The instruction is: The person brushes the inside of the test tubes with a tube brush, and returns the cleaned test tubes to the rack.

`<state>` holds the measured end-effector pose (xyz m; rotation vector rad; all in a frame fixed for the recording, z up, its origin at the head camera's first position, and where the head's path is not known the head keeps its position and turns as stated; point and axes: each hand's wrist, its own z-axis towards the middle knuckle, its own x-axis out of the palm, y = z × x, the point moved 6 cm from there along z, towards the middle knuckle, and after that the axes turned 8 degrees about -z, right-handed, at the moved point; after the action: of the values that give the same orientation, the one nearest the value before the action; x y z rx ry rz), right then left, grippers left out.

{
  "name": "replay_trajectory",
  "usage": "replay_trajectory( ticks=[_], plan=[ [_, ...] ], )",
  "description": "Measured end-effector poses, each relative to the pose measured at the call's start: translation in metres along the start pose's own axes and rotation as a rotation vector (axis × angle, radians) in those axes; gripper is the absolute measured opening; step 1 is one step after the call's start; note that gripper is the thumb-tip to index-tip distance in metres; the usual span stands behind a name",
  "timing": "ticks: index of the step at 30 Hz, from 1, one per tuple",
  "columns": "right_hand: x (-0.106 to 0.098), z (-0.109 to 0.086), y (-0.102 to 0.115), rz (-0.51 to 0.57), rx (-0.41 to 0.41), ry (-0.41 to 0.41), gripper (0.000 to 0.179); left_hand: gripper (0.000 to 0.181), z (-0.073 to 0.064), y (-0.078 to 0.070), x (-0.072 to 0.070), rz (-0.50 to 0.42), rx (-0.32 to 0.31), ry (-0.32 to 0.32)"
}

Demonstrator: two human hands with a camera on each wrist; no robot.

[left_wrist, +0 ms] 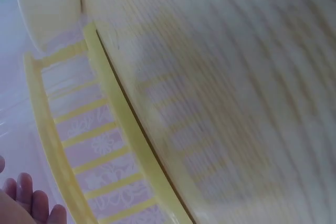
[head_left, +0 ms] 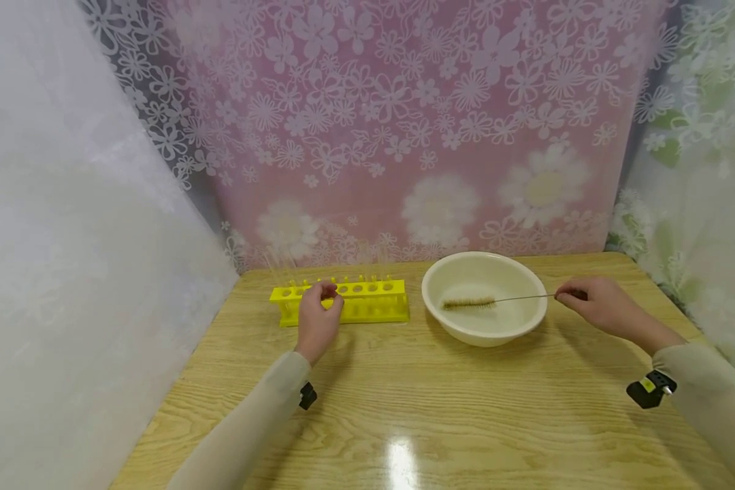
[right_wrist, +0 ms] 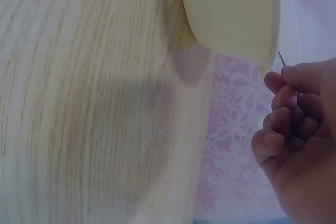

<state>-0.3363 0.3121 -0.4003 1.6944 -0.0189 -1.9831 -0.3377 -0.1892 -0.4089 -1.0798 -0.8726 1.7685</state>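
My right hand (head_left: 600, 305) pinches the wire handle of a test tube brush (head_left: 469, 303) between thumb and forefinger. The brush's tan bristles lie over the inside of a white basin (head_left: 485, 333), and its wire crosses the basin's right rim. In the right wrist view a short twisted piece of wire (right_wrist: 282, 59) shows by the fingertips. My left hand (head_left: 320, 321) is at the front of a yellow test tube rack (head_left: 376, 289), fingers loosely bent, with nothing visible in them. Clear test tubes (head_left: 280, 265) stand in the rack's left end; fainter ones show toward its right.
The basin and rack stand side by side near the back of the wooden table (head_left: 404, 401). Behind them hangs a pink flowered curtain (head_left: 404, 136). A white sheet (head_left: 86, 238) closes off the left side, and another flowered sheet (head_left: 704, 204) hangs at the right.
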Motion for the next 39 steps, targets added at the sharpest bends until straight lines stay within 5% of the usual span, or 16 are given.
replay_trajectory(
  ticks=[6, 11, 17, 27, 39],
  plan=[
    [0.002, -0.001, 0.0, 0.025, -0.007, 0.015, 0.025, 0.021, -0.002, 0.004, -0.011, 0.039, 0.002, -0.014],
    [0.003, -0.003, 0.0, 0.063, -0.01, 0.014, 0.027, 0.014, -0.002, 0.001, -0.027, 0.175, 0.006, -0.101],
    [0.009, -0.003, -0.007, 0.181, 0.084, 0.074, 0.039, 0.017, 0.005, 0.002, -0.045, 0.291, 0.019, -0.215],
    [0.006, -0.003, -0.007, 0.357, 0.179, 0.116, 0.047, 0.035, 0.016, 0.004, -0.061, 0.322, -0.039, -0.32],
    [-0.002, -0.007, -0.013, 0.465, 0.208, 0.11, 0.049, 0.036, 0.026, 0.009, -0.067, 0.463, -0.058, -0.31]
  ],
)
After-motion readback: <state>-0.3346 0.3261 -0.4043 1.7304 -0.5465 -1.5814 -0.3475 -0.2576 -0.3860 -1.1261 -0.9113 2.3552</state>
